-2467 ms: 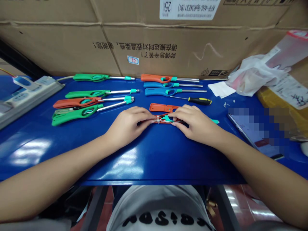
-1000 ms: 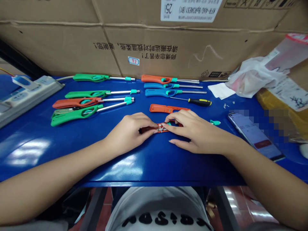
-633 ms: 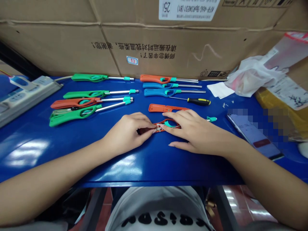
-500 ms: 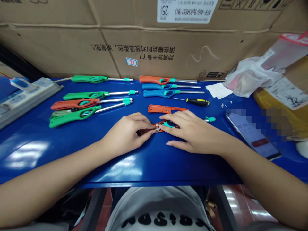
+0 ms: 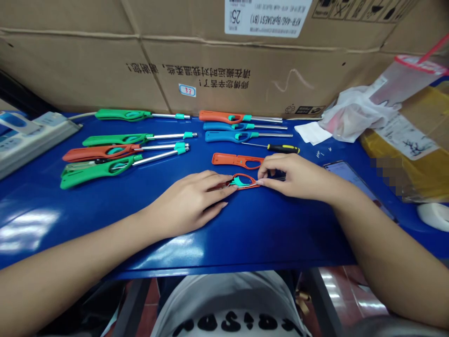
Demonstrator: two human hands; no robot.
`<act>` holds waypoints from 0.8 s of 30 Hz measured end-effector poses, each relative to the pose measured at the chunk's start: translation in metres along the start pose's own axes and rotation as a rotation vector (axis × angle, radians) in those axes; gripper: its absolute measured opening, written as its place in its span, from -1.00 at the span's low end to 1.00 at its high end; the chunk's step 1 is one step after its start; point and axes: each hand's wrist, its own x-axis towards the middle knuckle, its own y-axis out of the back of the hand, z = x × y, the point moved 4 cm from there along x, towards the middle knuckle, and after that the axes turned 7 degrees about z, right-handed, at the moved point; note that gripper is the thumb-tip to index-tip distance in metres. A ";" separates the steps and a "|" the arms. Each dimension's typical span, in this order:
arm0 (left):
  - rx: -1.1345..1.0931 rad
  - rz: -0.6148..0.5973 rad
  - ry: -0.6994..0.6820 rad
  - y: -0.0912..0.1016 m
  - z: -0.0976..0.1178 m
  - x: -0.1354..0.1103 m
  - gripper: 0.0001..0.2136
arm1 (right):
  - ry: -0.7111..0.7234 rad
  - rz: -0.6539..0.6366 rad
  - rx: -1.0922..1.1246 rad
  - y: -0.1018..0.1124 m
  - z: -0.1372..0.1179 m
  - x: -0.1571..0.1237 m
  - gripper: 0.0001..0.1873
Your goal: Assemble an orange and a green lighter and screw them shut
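An opened orange gas lighter point(image 5: 249, 177) with a teal trigger lies on the blue table in front of me, its inside facing up. My left hand point(image 5: 191, 201) covers the handle end, index and middle fingers pressing on it, the thumb apart near the table. At the other end my right hand point(image 5: 298, 177) pinches thumb and forefinger at the casing's edge, where a thin pale strand runs along the trigger opening. The metal tube is mostly hidden under that hand. Just behind lies the loose orange casing half point(image 5: 228, 159), its right end partly behind my right hand.
Several assembled lighters, such as a green lighter point(image 5: 101, 172) and a blue lighter point(image 5: 224, 136), lie behind. A screwdriver point(image 5: 283, 148), phone point(image 5: 354, 180), napkin point(image 5: 312, 133) and plastic bag point(image 5: 358, 114) are at right. A power strip point(image 5: 31, 142) stands left; a cardboard box point(image 5: 105, 70) walls the back.
My right hand has moved right from the middle of the lighter to its tube end and now pinches. My left hand has shifted from pinching inside the handle to lying across it.
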 end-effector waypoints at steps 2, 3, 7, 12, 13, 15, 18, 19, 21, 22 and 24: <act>0.024 -0.017 -0.009 -0.004 0.000 -0.001 -0.63 | -0.059 -0.023 0.031 -0.003 0.002 0.001 -0.80; 0.031 -0.021 -0.012 -0.005 0.000 -0.001 -0.63 | -0.095 -0.041 0.052 -0.005 0.004 0.001 -0.79; 0.045 -0.029 -0.019 -0.006 -0.001 -0.001 -0.64 | -0.224 -0.106 0.104 -0.008 0.009 0.000 -0.76; 0.035 -0.026 -0.016 -0.006 0.000 0.001 -0.64 | -0.254 -0.125 0.074 -0.007 0.006 -0.002 -0.76; 0.029 -0.021 -0.015 -0.006 0.001 0.001 -0.64 | -0.249 -0.130 0.071 -0.007 0.005 -0.002 -0.77; 0.002 -0.007 -0.009 -0.006 0.001 0.000 -0.65 | -0.245 -0.144 0.071 -0.007 0.005 -0.003 -0.77; -0.047 0.022 0.007 -0.006 0.000 0.000 -0.67 | -0.260 -0.159 0.059 -0.007 0.005 -0.004 -0.77; -0.054 0.026 0.010 -0.006 0.000 0.000 -0.68 | -0.267 -0.159 0.055 -0.007 0.005 -0.004 -0.77; -0.044 0.026 0.004 -0.006 0.000 0.000 -0.68 | -0.279 -0.156 0.048 -0.007 0.005 -0.004 -0.78; -0.029 0.023 -0.004 -0.006 0.000 0.000 -0.68 | -0.282 -0.153 0.045 -0.007 0.005 -0.003 -0.77; 0.008 0.013 -0.027 -0.006 0.000 0.001 -0.68 | -0.285 -0.149 0.044 -0.008 0.004 -0.003 -0.77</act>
